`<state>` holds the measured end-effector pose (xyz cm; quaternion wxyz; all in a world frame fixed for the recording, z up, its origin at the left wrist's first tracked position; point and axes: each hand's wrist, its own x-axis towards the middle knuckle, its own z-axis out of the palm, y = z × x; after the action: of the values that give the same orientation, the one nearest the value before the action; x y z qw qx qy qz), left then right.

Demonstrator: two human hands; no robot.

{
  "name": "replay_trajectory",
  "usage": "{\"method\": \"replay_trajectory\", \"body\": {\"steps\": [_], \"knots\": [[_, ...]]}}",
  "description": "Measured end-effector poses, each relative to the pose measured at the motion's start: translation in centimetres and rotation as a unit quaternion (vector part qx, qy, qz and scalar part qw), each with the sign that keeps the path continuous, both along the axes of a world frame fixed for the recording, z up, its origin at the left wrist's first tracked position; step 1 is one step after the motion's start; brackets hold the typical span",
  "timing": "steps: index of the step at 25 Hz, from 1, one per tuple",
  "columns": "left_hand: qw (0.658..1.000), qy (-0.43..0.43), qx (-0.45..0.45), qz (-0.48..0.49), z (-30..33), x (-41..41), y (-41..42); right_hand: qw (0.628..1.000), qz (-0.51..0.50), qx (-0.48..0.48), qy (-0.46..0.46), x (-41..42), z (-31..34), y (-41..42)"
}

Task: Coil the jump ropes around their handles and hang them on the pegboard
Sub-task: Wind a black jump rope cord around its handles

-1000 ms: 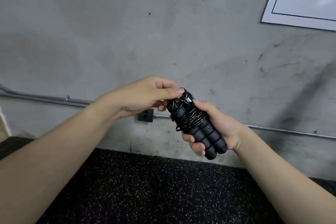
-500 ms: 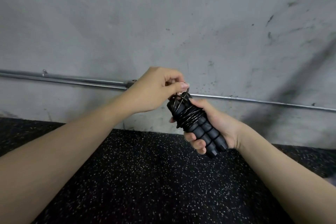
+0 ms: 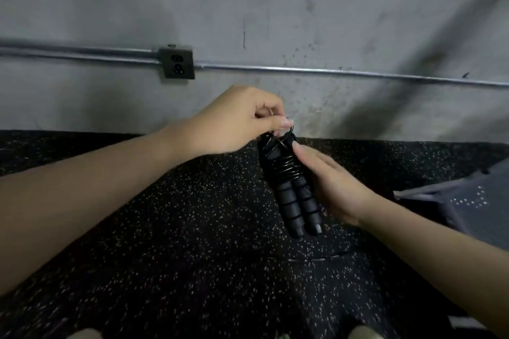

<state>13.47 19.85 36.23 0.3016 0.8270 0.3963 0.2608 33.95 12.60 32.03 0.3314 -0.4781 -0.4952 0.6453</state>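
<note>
Nearest, the black speckled rubber floor (image 3: 170, 242) spreads under both forearms. Above it the jump rope (image 3: 292, 187) hangs upright, its two ribbed black handles side by side and the thin cord wound tight round their upper half. The right hand (image 3: 333, 187) lies against the bundle's side with fingers nearly straight, thumb tip near the top. The left hand (image 3: 234, 121) pinches the cord loop at the top. Beyond, a grey concrete wall (image 3: 275, 8) carries a metal conduit (image 3: 358, 73) and an outlet box (image 3: 177, 63).
</note>
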Motion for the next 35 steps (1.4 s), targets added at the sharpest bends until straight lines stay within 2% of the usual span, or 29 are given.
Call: {"method": "replay_trajectory", "body": {"steps": [3, 6, 14, 19, 24, 30, 33, 35], "knots": [[0.995, 0.055, -0.07, -0.05, -3.5, 0.8, -3.7, 0.986, 0.093, 0.03, -0.137, 1.8, -1.9, -4.6], [0.983, 0.086, -0.151, -0.065, -8.0, 1.4, -7.4, 0.959, 0.191, 0.022, -0.208, 2.5, -5.3, -8.1], [0.959, 0.097, -0.263, -0.05, -17.7, 2.0, -15.7, 0.938, 0.239, -0.054, -0.245, 3.2, -15.1, -14.4], [0.936, 0.105, -0.328, -0.072, -21.6, -0.2, -20.5, 0.895, 0.328, -0.007, -0.302, 1.8, -17.6, -18.7], [0.899, 0.098, -0.411, -0.119, -23.0, -3.2, -23.6, 0.856, 0.385, 0.003, -0.345, -1.2, -18.9, -21.6], [0.885, 0.104, -0.434, -0.13, -25.3, -5.8, -25.8, 0.827, 0.378, 0.056, -0.412, -4.5, -20.4, -23.8], [0.881, 0.123, -0.434, -0.14, -25.9, -6.5, -25.4, 0.8, 0.382, 0.077, -0.456, -5.5, -20.6, -24.3], [0.865, 0.144, -0.453, -0.158, -26.0, -6.9, -25.0, 0.786, 0.385, 0.093, -0.475, -5.9, -20.7, -24.4]]}}
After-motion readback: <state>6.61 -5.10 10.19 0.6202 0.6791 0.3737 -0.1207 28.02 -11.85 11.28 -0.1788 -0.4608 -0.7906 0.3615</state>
